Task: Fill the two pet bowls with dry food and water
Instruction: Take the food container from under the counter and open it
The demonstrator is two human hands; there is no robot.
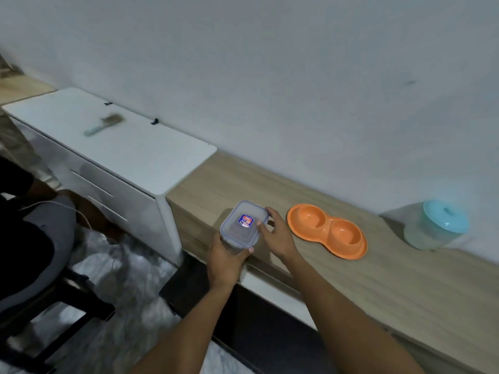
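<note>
Fingers of the left hand (229, 259) wrap the near lower side of a clip-lid food container (243, 224), clamped on it from below and holding it at the near edge of the wooden countertop (351, 279), while the right hand (275, 233) rests against the container's far right edge, fingers curled at the lid flap; whether they have actually caught the clasp I cannot tell. The container is square, clear-walled with a translucent lid edged in blue and a small blue-and-red sticker at the centre; its contents are too dim to make out. It looks rigid and light, smooth plastic that could slip, so a grip round the body with the other hand working the side latches seems the sensible hold, keeping it level so that nothing spills once the lid is off. Just to the right of the container, apart from it, lies the orange double pet bowl (327, 230), two shallow round wells in one moulded tray, both apparently empty. Farther right of the container, near the wall, stands a pale tub with a turquoise lid (437, 225). To the container's left sits a white cabinet (113, 147).
</note>
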